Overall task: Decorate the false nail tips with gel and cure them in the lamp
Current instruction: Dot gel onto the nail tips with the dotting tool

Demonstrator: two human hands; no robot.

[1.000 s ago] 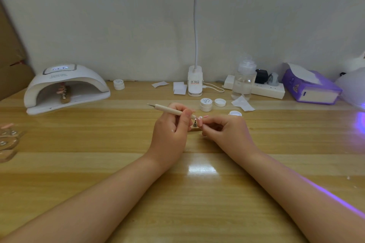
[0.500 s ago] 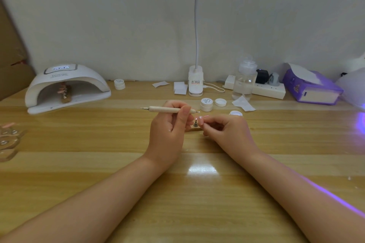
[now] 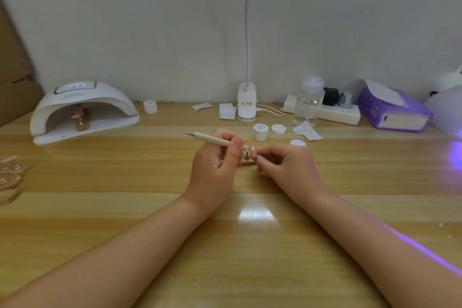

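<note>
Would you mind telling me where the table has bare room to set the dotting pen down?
Bare wood lies between the curing lamp and the left hand, and in front of both forearms. It is crowded behind the right hand: gel jar, lids, paper scraps, bottle.

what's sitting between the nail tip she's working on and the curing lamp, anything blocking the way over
Nothing visible blocks it. The nail tip sits on its stand between both hands, and the bare table runs leftward to the curing lamp. Inside the lamp's opening, though, another stand with tips already occupies the middle.
</note>
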